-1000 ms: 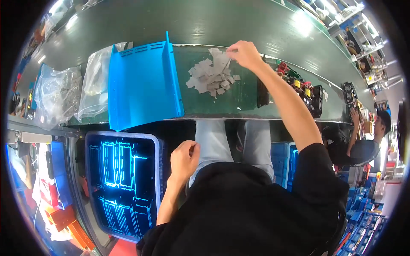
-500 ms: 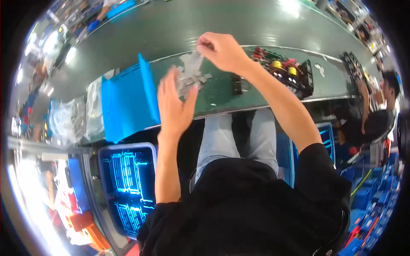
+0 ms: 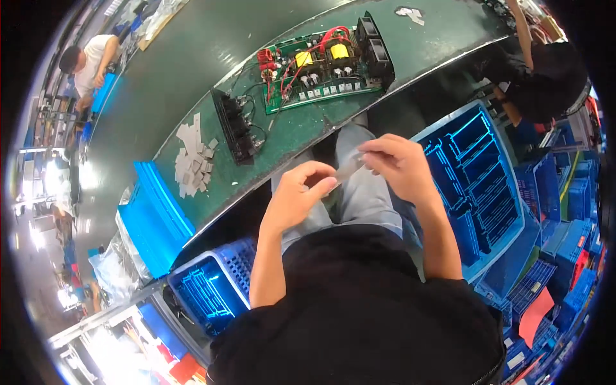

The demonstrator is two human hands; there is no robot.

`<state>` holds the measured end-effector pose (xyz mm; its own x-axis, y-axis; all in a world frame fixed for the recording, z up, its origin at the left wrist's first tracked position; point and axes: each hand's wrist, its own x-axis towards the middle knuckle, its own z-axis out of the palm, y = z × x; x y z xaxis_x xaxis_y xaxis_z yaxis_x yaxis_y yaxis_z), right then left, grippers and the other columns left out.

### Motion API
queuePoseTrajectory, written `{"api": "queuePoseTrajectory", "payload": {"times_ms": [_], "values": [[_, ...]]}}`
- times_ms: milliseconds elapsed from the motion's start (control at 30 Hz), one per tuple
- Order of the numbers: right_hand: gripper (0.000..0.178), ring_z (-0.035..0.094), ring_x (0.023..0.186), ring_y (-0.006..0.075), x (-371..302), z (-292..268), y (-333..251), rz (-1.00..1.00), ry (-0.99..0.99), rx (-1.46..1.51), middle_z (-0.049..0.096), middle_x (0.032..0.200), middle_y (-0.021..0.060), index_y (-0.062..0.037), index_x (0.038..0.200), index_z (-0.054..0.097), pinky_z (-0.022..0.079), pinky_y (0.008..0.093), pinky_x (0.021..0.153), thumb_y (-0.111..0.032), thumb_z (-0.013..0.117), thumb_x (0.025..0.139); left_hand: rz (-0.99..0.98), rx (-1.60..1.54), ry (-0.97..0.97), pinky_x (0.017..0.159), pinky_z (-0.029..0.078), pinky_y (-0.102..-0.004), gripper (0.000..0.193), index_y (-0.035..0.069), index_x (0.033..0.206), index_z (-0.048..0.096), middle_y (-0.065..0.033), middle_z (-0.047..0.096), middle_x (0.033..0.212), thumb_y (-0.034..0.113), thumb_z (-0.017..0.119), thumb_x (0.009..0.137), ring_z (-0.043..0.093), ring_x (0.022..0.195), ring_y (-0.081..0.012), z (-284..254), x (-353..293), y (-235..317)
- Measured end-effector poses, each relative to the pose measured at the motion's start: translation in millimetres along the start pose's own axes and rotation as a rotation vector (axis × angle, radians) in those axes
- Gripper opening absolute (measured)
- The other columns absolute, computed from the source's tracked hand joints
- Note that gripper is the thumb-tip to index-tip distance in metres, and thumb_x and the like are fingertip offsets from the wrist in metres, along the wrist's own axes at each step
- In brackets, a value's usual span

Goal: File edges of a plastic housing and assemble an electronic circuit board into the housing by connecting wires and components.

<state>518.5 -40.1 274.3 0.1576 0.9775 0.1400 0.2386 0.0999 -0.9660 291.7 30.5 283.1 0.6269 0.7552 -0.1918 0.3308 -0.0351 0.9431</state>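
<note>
Here, closest in, the left hand (image 3: 296,196) and the right hand (image 3: 399,165) meet over the person's lap, each pinching one end of a small grey strip (image 3: 348,171) between thumb and fingertips; the strip spans the gap between them, held clear of the bench (image 3: 192,70). It looks like one of the grey pads, and whether a backing is being peeled from it is too small to tell. Judging by that, the work is at an early handling step: the pad is in hand but not yet laid on anything.

Beside the knees stand two blue crates: the left crate (image 3: 208,292) shows only its ribbed floor, and the right crate (image 3: 475,173), with inner dividers, likewise shows nothing in its cells.

Further out, on the green bench edge, a loose pile of grey pads (image 3: 190,160) lies just beside a blue tray (image 3: 154,218) tipped on its side. A black module (image 3: 232,127) sits between the pile and a green circuit board (image 3: 317,67) with yellow parts, red wires and two black fans; no grey pad is visible on the board, so most of the pile seems left.

Beyond, other people work at the bench's far side.
</note>
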Motion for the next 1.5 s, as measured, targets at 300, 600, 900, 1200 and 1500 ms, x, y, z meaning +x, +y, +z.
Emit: {"api": "queuePoseTrajectory", "payload": {"times_ms": [300, 600, 900, 1200, 1500], "values": [[0.014, 0.062, 0.072, 0.0064, 50, -11, 40, 0.085, 0.327, 0.169, 0.068, 0.081, 0.0025, 0.0026, 0.101, 0.069, 0.048, 0.0203, 0.064, -0.008, 0.066, 0.092, -0.030, 0.055, 0.177, 0.075, 0.047, -0.0250, 0.021, 0.000, 0.108, 0.067, -0.0022, 0.067, 0.089, 0.010, 0.064, 0.091, 0.060, 0.082, -0.0085, -2, 66, 5], [0.016, 0.065, 0.078, 0.0090, 72, 9, 57, 0.217, 0.366, 0.263, 0.069, 0.089, 0.0027, 0.0025, 0.103, 0.068, 0.048, 0.0212, 0.064, -0.010, 0.066, 0.093, -0.064, 0.209, 0.338, 0.070, 0.048, -0.0276, 0.019, -0.002, 0.102, 0.067, -0.0070, 0.069, 0.089, 0.014, 0.065, 0.092, 0.061, 0.079, -0.0108, -17, 77, -7], [0.016, 0.064, 0.076, 0.0067, 83, 39, 69, 0.097, 0.513, 0.056, 0.070, 0.087, 0.0036, 0.0037, 0.100, 0.069, 0.048, 0.0211, 0.064, -0.009, 0.069, 0.091, 0.346, 0.474, 0.720, 0.078, 0.049, -0.0405, 0.012, 0.002, 0.094, 0.066, -0.0138, 0.066, 0.085, 0.013, 0.061, 0.093, 0.063, 0.082, -0.0316, -18, 106, -36], [0.015, 0.064, 0.071, 0.0175, 111, 44, 84, -0.080, 0.649, -0.299, 0.067, 0.084, 0.0107, 0.0015, 0.094, 0.069, 0.049, 0.0272, 0.067, -0.012, 0.072, 0.087, 0.195, 0.371, 0.889, 0.071, 0.053, -0.0339, 0.020, 0.001, 0.092, 0.072, -0.0127, 0.071, 0.086, 0.020, 0.071, 0.088, 0.068, 0.075, -0.0231, -16, 141, -53], [0.017, 0.065, 0.070, 0.0152, 116, 42, 92, -0.059, 0.709, -0.314, 0.068, 0.084, 0.0103, 0.0027, 0.094, 0.070, 0.050, 0.0271, 0.065, -0.013, 0.073, 0.086, 0.164, 0.330, 0.877, 0.072, 0.053, -0.0312, 0.023, -0.001, 0.093, 0.073, -0.0119, 0.072, 0.085, 0.022, 0.073, 0.088, 0.069, 0.075, -0.0198, -12, 149, -52]]}}
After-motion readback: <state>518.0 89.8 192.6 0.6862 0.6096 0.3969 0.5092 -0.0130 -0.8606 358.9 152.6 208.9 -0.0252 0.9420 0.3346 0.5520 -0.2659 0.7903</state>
